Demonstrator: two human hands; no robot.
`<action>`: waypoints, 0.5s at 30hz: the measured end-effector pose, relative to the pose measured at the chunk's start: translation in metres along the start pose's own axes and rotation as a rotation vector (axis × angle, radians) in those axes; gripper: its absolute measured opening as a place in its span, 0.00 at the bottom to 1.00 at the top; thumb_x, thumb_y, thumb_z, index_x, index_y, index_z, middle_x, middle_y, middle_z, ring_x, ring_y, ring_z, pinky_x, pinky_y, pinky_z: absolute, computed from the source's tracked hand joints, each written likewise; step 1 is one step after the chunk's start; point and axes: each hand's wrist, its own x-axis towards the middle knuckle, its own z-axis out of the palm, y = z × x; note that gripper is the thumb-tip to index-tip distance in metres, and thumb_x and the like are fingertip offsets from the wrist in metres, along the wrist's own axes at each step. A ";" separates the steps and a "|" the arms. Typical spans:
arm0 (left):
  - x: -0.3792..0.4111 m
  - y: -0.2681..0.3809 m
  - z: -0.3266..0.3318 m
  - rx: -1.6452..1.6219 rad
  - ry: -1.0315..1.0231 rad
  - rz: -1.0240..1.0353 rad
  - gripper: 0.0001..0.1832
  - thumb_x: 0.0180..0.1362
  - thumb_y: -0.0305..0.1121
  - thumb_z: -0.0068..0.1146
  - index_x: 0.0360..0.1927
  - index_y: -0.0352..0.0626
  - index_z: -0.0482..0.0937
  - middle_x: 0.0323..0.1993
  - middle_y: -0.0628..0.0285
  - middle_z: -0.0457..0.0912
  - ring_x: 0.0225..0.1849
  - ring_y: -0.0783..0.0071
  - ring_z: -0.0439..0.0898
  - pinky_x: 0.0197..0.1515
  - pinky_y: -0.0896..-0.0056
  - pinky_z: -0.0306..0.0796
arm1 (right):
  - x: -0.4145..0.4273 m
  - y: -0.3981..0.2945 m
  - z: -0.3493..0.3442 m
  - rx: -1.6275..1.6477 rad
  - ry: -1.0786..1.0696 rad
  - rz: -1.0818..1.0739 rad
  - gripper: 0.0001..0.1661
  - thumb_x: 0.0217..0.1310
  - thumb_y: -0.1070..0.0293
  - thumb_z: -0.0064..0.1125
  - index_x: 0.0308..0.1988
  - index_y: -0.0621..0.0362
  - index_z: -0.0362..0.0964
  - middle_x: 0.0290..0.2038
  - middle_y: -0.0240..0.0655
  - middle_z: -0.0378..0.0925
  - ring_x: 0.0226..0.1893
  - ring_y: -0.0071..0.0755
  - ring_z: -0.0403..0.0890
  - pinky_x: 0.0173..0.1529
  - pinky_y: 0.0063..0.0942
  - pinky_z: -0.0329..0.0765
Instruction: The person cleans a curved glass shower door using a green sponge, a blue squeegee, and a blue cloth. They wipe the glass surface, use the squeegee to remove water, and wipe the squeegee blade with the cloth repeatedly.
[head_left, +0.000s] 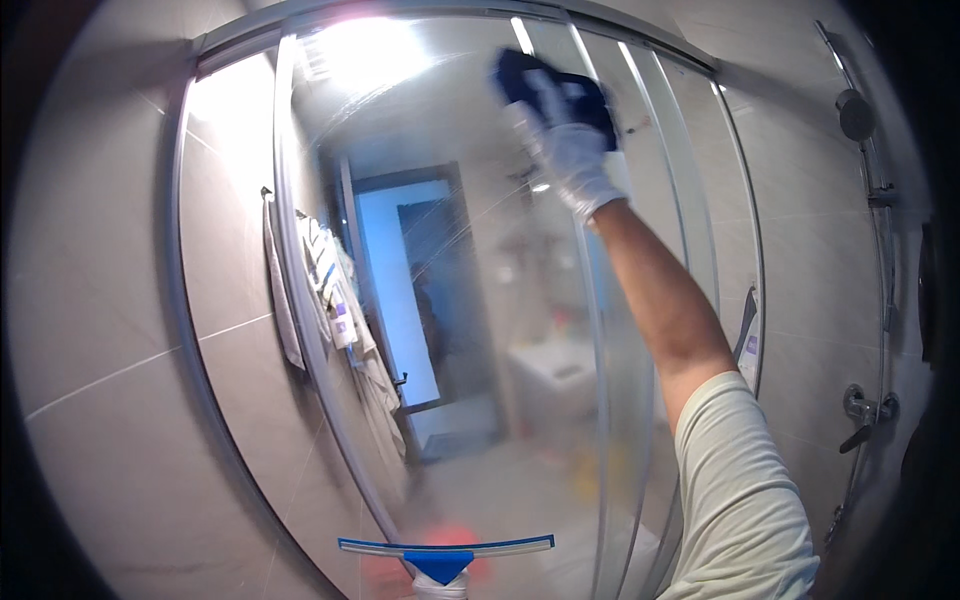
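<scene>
My right hand (566, 161), in a thin white glove, is raised high and presses a dark blue cloth (592, 101) to the upper part of a glass shower door (465, 300). Hand and cloth are slightly blurred. At the bottom edge of the view my left hand (441, 585), also gloved in white, grips a blue squeegee (442, 564) just below its head, with the wide blade level and upward. The glass looks hazy, with light curved streaks on its upper part.
A metal door frame (300, 300) runs down the left side. On the right tiled wall are a hand shower (855, 115) and a mixer tap (866, 409). Through the glass show hanging towels (371, 382), a white washbasin (555, 367), a doorway (397, 292) and a blurred red object (450, 536).
</scene>
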 end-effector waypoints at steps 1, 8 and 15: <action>0.000 -0.001 -0.001 0.002 0.001 0.004 0.06 0.51 0.29 0.59 0.33 0.42 0.80 0.25 0.68 0.79 0.25 0.78 0.75 0.29 0.75 0.70 | 0.007 0.006 -0.007 -0.255 0.073 0.179 0.42 0.65 0.31 0.40 0.69 0.42 0.54 0.61 0.51 0.66 0.59 0.61 0.70 0.60 0.63 0.64; -0.001 -0.011 -0.013 0.051 0.058 0.033 0.07 0.51 0.30 0.60 0.34 0.42 0.80 0.26 0.69 0.79 0.27 0.78 0.75 0.31 0.75 0.70 | -0.074 -0.139 0.011 -0.179 -0.138 -0.119 0.37 0.68 0.41 0.43 0.70 0.39 0.53 0.70 0.49 0.53 0.69 0.68 0.53 0.63 0.76 0.52; 0.019 -0.021 -0.002 0.051 0.059 0.100 0.07 0.51 0.30 0.62 0.34 0.42 0.80 0.27 0.69 0.79 0.28 0.79 0.75 0.32 0.75 0.69 | -0.188 -0.170 -0.014 0.522 -0.042 -0.380 0.32 0.52 0.47 0.65 0.57 0.37 0.71 0.61 0.44 0.65 0.61 0.59 0.66 0.62 0.61 0.63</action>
